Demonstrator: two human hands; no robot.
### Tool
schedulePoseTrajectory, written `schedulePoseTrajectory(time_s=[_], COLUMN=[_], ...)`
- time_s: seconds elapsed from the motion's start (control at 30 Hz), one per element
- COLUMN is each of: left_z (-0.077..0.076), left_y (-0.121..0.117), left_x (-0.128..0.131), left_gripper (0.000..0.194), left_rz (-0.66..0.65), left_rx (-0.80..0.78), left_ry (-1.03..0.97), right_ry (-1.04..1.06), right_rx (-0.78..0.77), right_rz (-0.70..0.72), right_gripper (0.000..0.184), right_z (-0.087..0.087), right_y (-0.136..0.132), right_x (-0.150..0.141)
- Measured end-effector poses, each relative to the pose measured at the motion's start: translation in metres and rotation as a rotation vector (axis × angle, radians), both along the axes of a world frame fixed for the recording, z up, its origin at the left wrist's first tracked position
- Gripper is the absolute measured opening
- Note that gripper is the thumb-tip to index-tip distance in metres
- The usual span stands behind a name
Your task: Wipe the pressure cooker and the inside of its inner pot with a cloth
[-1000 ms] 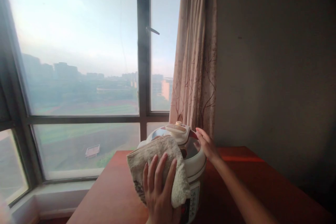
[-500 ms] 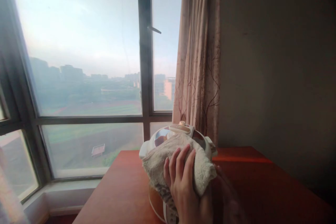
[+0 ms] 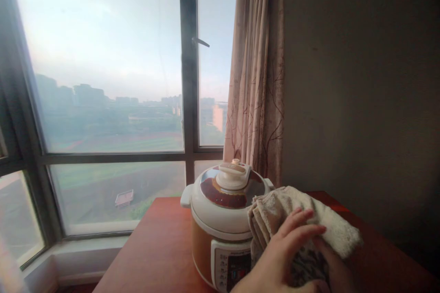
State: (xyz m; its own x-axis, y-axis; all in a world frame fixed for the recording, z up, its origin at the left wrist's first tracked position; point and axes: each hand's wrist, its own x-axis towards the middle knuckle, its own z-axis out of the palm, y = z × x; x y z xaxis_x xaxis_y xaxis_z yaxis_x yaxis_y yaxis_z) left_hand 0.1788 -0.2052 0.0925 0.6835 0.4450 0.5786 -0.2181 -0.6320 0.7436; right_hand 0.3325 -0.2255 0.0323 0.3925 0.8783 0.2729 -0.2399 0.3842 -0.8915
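Note:
A pale, fluffy cloth [image 3: 282, 199] with a dark patterned part is bunched up at the right front of an electric pressure cooker [image 3: 220, 219]. My left hand [image 3: 282, 252] is in front of the cloth, its fingers stretched over the fabric and its thumb well apart from them. Lower right, my right hand [image 3: 338, 268] grips the cloth, partly hidden by it and by my left hand. The cooker is white and brown, with a shiny lid [image 3: 223, 194], a knob handle on top and a control panel [image 3: 233, 268] whose right side is covered.
The cooker stands on a reddish-brown table [image 3: 151, 247]. Behind it are a large window [image 3: 113, 100] with dark frames and a patterned curtain [image 3: 254, 78]. A grey wall [image 3: 350, 91] rises at the right, and a white sill [image 3: 89, 256] runs at the left.
The cloth has come off the cooker's lid and moved right with my hands, uncovering the lid and part of the panel. My left hand's fingers have spread from the thumb.

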Motion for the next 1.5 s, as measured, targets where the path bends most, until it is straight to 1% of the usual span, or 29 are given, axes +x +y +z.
schedulePoseTrajectory(time_s=[0.07, 0.13, 0.2, 0.23, 0.27, 0.3, 0.37, 0.4, 0.47, 0.5, 0.53, 0.6, 0.63, 0.67, 0.73, 0.77, 0.87, 0.93, 0.97, 1.0, 1.07, 1.2, 1.27, 1.3, 1.33, 1.4, 1.5], left_z=[0.005, 0.007, 0.006, 0.005, 0.004, 0.002, -0.003, -0.006, -0.015, -0.021, -0.028, -0.044, -0.052, -0.059, -0.070, -0.072, -0.071, -0.068, -0.066, -0.065, -0.064, -0.066, -0.068, -0.069, -0.069, -0.071, -0.075], left_y=[-0.004, -0.002, 0.008, 0.017, 0.027, 0.037, 0.059, 0.068, 0.084, 0.091, 0.096, 0.104, 0.108, 0.110, 0.113, 0.114, 0.112, 0.108, 0.107, 0.106, 0.106, 0.114, 0.119, 0.121, 0.122, 0.124, 0.125], left_x=[-0.021, -0.050, -0.085, -0.104, -0.122, -0.140, -0.169, -0.179, -0.192, -0.194, -0.194, -0.188, -0.183, -0.177, -0.165, -0.160, -0.153, -0.154, -0.155, -0.157, -0.161, -0.165, -0.165, -0.166, -0.167, -0.169, -0.173], left_gripper=[0.058, 0.038, 0.029, 0.028, 0.028, 0.030, 0.035, 0.037, 0.043, 0.046, 0.049, 0.055, 0.058, 0.059, 0.057, 0.055, 0.051, 0.049, 0.049, 0.049, 0.050, 0.050, 0.053, 0.054, 0.055, 0.056, 0.054], left_rz=[0.078, 0.309, 0.499, 0.606, 0.729, 0.859, 1.055, 1.116, 1.201, 1.205, 1.174, 1.036, 0.962, 0.919, 0.887, 0.882, 0.869, 0.901, 0.914, 0.916, 0.908, 0.964, 0.992, 0.996, 0.995, 0.995, 0.998], left_rx=[0.025, -0.001, -0.042, -0.060, -0.084, -0.099, -0.105, -0.109, -0.191, -0.259, -0.342, -0.537, -0.629, -0.708, -0.790, -0.802, -0.800, -0.782, -0.768, -0.752, -0.718, -0.617, -0.580, -0.572, -0.567, -0.551, -0.512], left_ry=[-0.019, -0.063, -0.172, -0.241, -0.289, -0.318, -0.358, -0.334, -0.269, -0.255, -0.258, -0.321, -0.375, -0.441, -0.583, -0.645, -0.734, -0.734, -0.729, -0.724, -0.720, -0.723, -0.726, -0.727, -0.723, -0.700, -0.653], right_ry=[0.041, 0.126, 0.134, 0.073, -0.038, -0.179, -0.469, -0.602, -0.838, -0.937, -1.009, -1.103, -1.126, -1.145, -1.192, -1.228, -1.371, -1.438, -1.466, -1.489, -1.523, -1.506, -1.490, -1.486, -1.486, -1.490, -1.487], right_rx=[-0.047, -0.087, -0.075, -0.051, -0.012, 0.040, 0.166, 0.241, 0.352, 0.382, 0.395, 0.403, 0.404, 0.409, 0.424, 0.432, 0.455, 0.470, 0.468, 0.456, 0.400, 0.267, 0.230, 0.225, 0.230, 0.267, 0.368], right_rz=[-0.035, -0.164, -0.354, -0.436, -0.486, -0.503, -0.464, -0.421, -0.317, -0.283, -0.287, -0.332, -0.363, -0.385, -0.393, -0.386, -0.334, -0.291, -0.266, -0.239, -0.174, -0.018, 0.019, 0.023, 0.019, -0.006, -0.103], right_gripper=[0.052, 0.054, 0.060, 0.063, 0.064, 0.064, 0.059, 0.056, 0.050, 0.049, 0.048, 0.048, 0.049, 0.051, 0.058, 0.062, 0.080, 0.088, 0.090, 0.091, 0.087, 0.069, 0.065, 0.065, 0.065, 0.070, 0.083], right_z=[0.018, 0.036, 0.050, 0.054, 0.057, 0.058, 0.054, 0.050, 0.041, 0.036, 0.032, 0.027, 0.025, 0.024, 0.021, 0.019, 0.012, 0.013, 0.016, 0.021, 0.038, 0.079, 0.091, 0.093, 0.092, 0.084, 0.057], right_y=[0.008, 0.015, 0.022, 0.026, 0.032, 0.040, 0.059, 0.070, 0.091, 0.100, 0.106, 0.108, 0.105, 0.098, 0.078, 0.066, 0.034, 0.022, 0.019, 0.019, 0.023, 0.039, 0.045, 0.046, 0.046, 0.043, 0.036], right_x=[0.016, 0.032, 0.045, 0.049, 0.050, 0.048, 0.035, 0.025, 0.002, -0.009, -0.019, -0.033, -0.038, -0.043, -0.053, -0.059, -0.087, -0.109, -0.118, -0.127, -0.140, -0.152, -0.153, -0.152, -0.150, -0.141, -0.118])
